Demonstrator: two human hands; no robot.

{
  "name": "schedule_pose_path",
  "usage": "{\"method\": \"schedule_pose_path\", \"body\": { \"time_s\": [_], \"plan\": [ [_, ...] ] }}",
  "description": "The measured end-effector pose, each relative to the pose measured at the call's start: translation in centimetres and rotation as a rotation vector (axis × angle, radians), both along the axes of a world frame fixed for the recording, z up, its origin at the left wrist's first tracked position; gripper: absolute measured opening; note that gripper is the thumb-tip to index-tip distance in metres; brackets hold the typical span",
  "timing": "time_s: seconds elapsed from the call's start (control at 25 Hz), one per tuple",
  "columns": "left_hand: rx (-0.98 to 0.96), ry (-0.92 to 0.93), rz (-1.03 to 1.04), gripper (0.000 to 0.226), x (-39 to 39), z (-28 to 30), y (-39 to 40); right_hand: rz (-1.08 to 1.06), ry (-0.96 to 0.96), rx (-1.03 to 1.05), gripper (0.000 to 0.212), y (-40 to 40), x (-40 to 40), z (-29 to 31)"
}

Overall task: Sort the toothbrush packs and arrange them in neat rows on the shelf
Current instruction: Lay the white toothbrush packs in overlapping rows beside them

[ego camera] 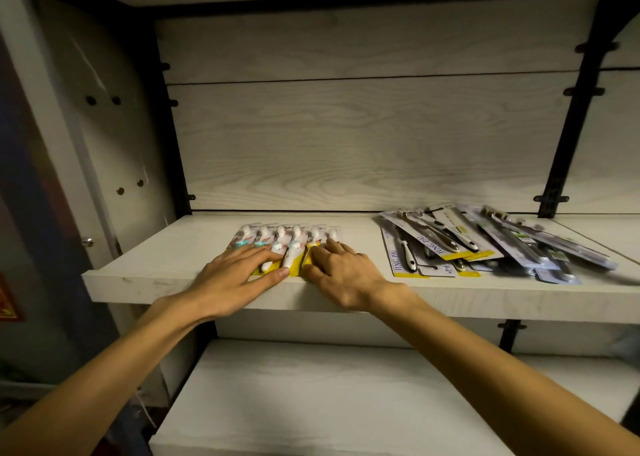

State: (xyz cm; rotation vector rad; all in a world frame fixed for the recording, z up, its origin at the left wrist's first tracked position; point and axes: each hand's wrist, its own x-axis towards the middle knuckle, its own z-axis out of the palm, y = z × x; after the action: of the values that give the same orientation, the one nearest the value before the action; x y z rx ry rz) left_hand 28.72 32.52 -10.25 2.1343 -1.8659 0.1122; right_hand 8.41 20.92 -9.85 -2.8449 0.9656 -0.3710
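The left hand [239,272] is pressing flat, fingers extended, on the row of small toothbrush packs [287,244] lying at the shelf [145,275] front edge. Just right of it, the right hand [337,272] is resting spread on the same row. Further right, the loose pile [485,244] is sitting unsorted; uneven pushing risks sliding packs off the edge.

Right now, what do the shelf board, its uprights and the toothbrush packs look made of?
Shelf board: pale laminate or wood-look panel, matte, printed grain showing. Uprights: probably black painted metal, with slots and brackets. Toothbrush packs: printed card backing under clear glossy plastic blisters, judging by the glare; the brush handles look like plastic.
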Motion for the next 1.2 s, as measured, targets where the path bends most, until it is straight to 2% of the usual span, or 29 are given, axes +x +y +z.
{"method": "schedule_pose_path", "body": {
  "time_s": [0.16,0.28,0.4,0.52,0.8,0.96,1.2],
  "plan": [
    [0.066,0.028,0.005,0.084,-0.5,0.6,0.2,0.058,0.017,0.043,0.049,0.0,-0.7,0.7],
    [-0.031,-0.023,0.016,0.085,-1.1,1.4,-0.3,0.054,-0.048,-0.014,0.057,-1.6,-3.4,2.5],
    [-0.148,0.014,-0.1,0.071,-3.1,2.7,-2.3,-0.036,-0.09,-0.149,0.056,-4.5,-7.4,4.4],
    [-0.13,0.036,-0.223,0.053,-6.3,4.0,-6.2,-0.131,-0.078,-0.234,0.05,-7.1,-11.4,5.2],
    [-0.129,0.054,-0.367,0.042,-13.8,6.2,-17.0,-0.291,-0.047,-0.12,0.052,-13.0,-17.9,5.8],
    [-0.012,0.135,-0.302,0.052,-14.6,7.2,-23.0,-0.298,-0.02,-0.066,0.049,-15.5,-19.8,6.3],
    [0.1,0.06,-0.227,0.059,-15.7,6.1,-29.8,-0.271,-0.043,-0.034,0.039,-18.5,-20.2,7.4]
  ]
}}
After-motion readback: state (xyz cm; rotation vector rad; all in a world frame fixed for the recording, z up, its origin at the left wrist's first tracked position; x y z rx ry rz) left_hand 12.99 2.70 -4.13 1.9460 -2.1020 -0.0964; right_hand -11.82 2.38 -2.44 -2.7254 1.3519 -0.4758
